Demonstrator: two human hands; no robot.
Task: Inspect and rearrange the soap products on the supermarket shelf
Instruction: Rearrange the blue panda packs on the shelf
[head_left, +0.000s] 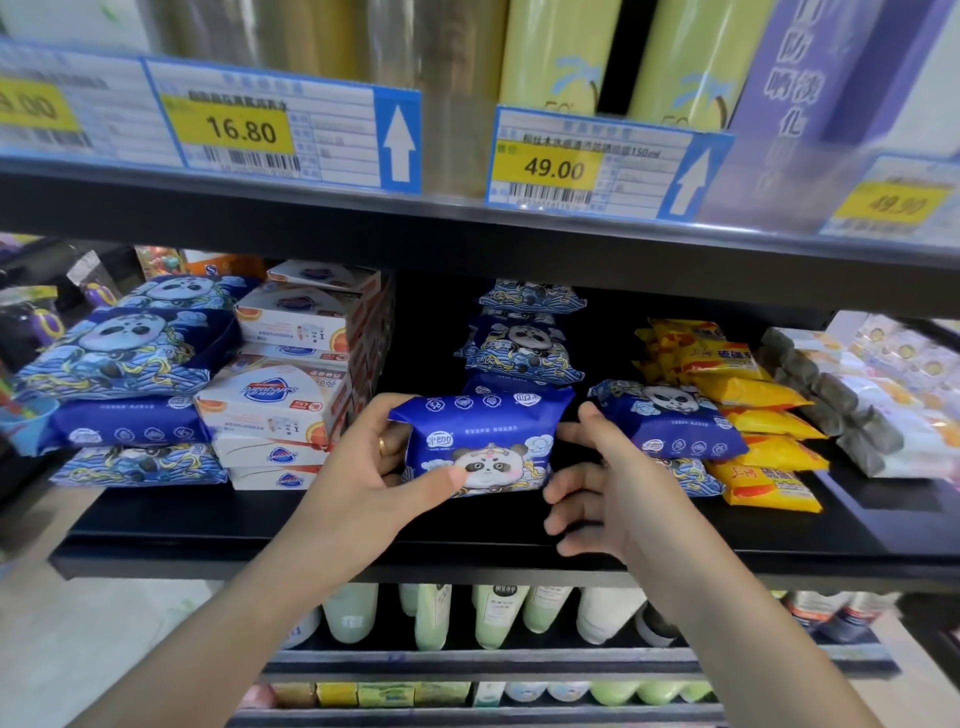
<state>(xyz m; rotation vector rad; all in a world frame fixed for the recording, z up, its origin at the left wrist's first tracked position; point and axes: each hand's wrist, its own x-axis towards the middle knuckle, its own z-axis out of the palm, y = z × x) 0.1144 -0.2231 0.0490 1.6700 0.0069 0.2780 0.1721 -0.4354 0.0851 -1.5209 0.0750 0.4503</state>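
Middle shelf (322, 525), black, seen from just above and in front. Far left: a stack of blue panda packs (130, 374), the top one tilted with its face up, more lying flat beneath. Just right of them, touching, a stack of white soap boxes (291, 389) with a blue shield logo and orange trim, several layers high. Left hand (374, 467) grips the blue panda pack (480, 441) at its left end, thumb curled across the lower front near the panda face, fingers hidden behind the pack; a ring shows on one finger. The pack is held at the front centre of the shelf, panda face toward the camera; whether its lower edge touches the shelf board I cannot tell. Behind it, a row of like packs (524, 343) runs toward the back. Right hand (597, 483) is at the pack's right end, fingers loosely bent, fingertips touching or just beside the wrapper; not clamped round it as far as can be seen. Right of that hand, another panda pack pile (675, 421), two high. Beside it, yellow soap packets (748, 405) stacked in a leaning pile. Far right, pale wrapped bars (852, 405), blurred. Above, price tags (244, 127) reading 16.80 and 49.00 on the upper shelf edge. Below, pale green bottles (488, 613).
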